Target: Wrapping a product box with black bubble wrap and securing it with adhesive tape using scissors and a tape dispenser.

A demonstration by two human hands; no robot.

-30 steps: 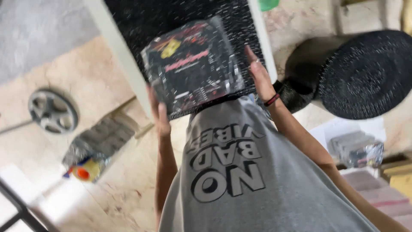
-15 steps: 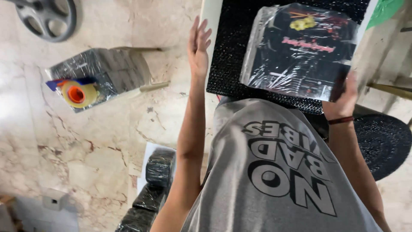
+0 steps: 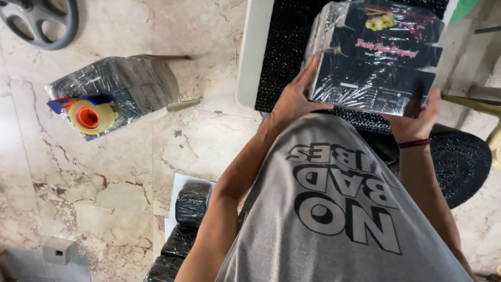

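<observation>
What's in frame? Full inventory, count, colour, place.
wrapped box: 1, black in clear film, top right, held over the mat
bubble mat: 1, black, on the white table top
table: 1, white, top centre
wrapped stack: 1, dark in clear film, on a chair at left
tape roll: 1, orange and tan, on that stack
wheel: 1, grey, top left on the floor
wrapped bundles: at least 3, black, bottom centre
round roll: 1, black, right, by the person
left hand: on the box's left edge
right hand: under the box's right corner
</observation>
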